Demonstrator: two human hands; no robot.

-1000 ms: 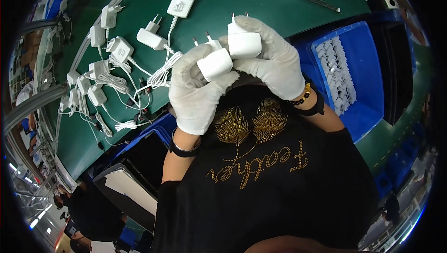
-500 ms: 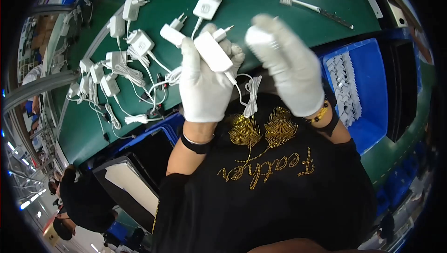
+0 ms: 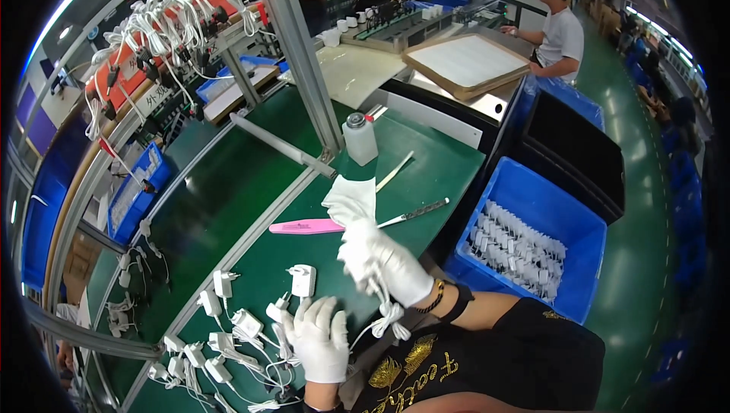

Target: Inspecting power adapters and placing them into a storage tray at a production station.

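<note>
My right hand (image 3: pixel 395 265), in a white glove, is closed at the near end of a white cloth (image 3: pixel 351 198). A bundled white cord (image 3: pixel 391 320) hangs below it, and the power adapter it belongs to seems to be in this hand, mostly hidden by the fingers. My left hand (image 3: pixel 319 343), also gloved, lies with fingers spread and its fingertips at a white plug adapter (image 3: pixel 279 306). Just beyond stands another white adapter (image 3: pixel 303 280) with its pins up. Several more white adapters (image 3: pixel 247 324) with tied cords lie left of that hand.
A pink strip (image 3: pixel 306 227), a black-handled toothbrush (image 3: pixel 426 211) and a clear bottle (image 3: pixel 360 139) are on the green table. At right stands a blue bin (image 3: pixel 589 261) of small white parts. A metal post (image 3: pixel 296 55) rises at the back; corded adapters hang upper left. People work beyond.
My view has swung up toward the far side of the table. The adapter has passed from my left hand to my right, now at the cloth. My left hand has opened over the adapters.
</note>
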